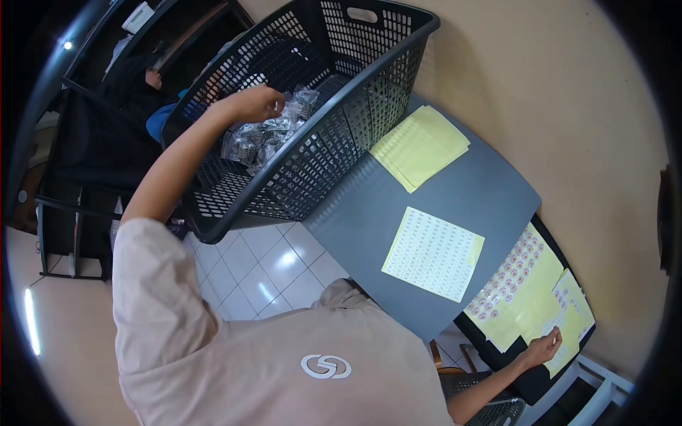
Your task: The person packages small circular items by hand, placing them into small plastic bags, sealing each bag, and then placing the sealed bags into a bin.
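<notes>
My left hand (pixel 257 104) is inside the dark grey plastic basket (pixel 341 113), above a heap of small clear plastic packets (pixel 266 138) with dark contents. Its fingers are curled closed, and whatever they hold, if anything, is hidden. Far to the right, my right hand (pixel 542 349) is over yellow sticker sheets (pixel 518 312) with rows of round red-and-white stickers. The thumb and fingertips are pinched together there; anything between them is too small to make out.
On the grey table (pixel 341 227) lie a white label sheet (pixel 435 252) with printed rows and a stack of yellow sheets (pixel 419 145). A person in dark clothing (pixel 99 142) is beyond the basket. Another basket (pixel 490 408) stands low at right.
</notes>
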A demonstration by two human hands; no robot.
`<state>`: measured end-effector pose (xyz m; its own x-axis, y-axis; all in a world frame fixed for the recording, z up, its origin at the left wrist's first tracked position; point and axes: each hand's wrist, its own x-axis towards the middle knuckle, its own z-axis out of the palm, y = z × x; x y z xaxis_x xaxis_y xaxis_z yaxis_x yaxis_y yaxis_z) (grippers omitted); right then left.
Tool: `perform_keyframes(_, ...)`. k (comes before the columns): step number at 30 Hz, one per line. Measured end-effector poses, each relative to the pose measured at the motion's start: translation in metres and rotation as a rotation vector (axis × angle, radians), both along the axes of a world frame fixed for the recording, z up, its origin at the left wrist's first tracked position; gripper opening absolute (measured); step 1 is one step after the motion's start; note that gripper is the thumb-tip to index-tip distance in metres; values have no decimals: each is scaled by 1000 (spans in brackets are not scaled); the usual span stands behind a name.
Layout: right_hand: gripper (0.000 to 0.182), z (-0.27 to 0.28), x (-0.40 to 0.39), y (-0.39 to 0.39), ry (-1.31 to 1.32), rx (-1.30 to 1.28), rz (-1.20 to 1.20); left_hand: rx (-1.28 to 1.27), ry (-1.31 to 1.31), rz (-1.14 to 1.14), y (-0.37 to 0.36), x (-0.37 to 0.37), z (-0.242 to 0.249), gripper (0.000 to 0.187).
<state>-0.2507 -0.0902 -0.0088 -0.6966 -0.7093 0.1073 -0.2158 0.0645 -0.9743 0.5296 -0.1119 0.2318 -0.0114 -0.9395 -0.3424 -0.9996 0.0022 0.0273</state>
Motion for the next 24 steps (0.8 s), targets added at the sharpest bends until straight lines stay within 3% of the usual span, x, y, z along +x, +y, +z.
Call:
perform_keyframes(5,15,-6,-6,14,101,26,67,229,-398,53,-33,61,-99,60)
perform_keyframes(7,13,2,-6,35,158,101,107,99,-367,28,-30,103,-151,62)
perform_keyframes(10,13,-5,-2,64,60,153,48,154,-372,7,-21,124,-184,61)
perform_keyframes(15,13,-39,-8,90,59,143,-13,170,-198,72,-20,136,-155,59)
perform_keyframes(19,13,-48,6,84,9,131,3,82,566,202,-30,114,-89,51)
perform_keyframes(20,13,-29,21,80,-35,166,36,91,627,331,-32,98,-62,53)
perform_keyframes(22,11,-14,38,71,-85,187,94,-52,598,347,-30,55,-13,45)
perform_keyframes(23,10,-19,41,67,-89,172,114,-171,548,223,-29,59,-2,44)
perform_keyframes(24,10,-17,48,63,-109,166,133,-183,549,310,-28,57,15,41)
